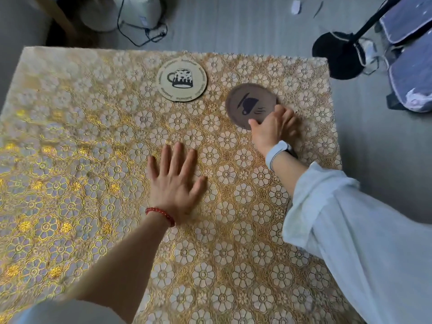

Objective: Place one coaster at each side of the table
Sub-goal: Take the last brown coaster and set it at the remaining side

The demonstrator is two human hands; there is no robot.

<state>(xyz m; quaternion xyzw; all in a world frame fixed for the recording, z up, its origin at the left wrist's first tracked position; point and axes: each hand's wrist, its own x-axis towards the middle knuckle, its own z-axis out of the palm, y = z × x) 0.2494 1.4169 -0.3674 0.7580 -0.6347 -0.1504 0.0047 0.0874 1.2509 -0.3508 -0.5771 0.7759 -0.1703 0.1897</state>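
Note:
A table [70,160] covered in a gold floral cloth fills the view. A pale round coaster with a beer-mug print [181,79] lies flat near the middle of the far edge. To its right a brown round coaster with a dark cup print [250,101] sits tilted, its near edge pinched by my right hand [274,129]. My left hand [174,181] rests flat on the cloth at the table's middle, fingers spread, holding nothing.
Beyond the far edge are a white appliance [131,10] with black cables [149,31] on the grey floor. A black round stand base [339,54] and blue cushioned seats [411,66] stand off the far right corner.

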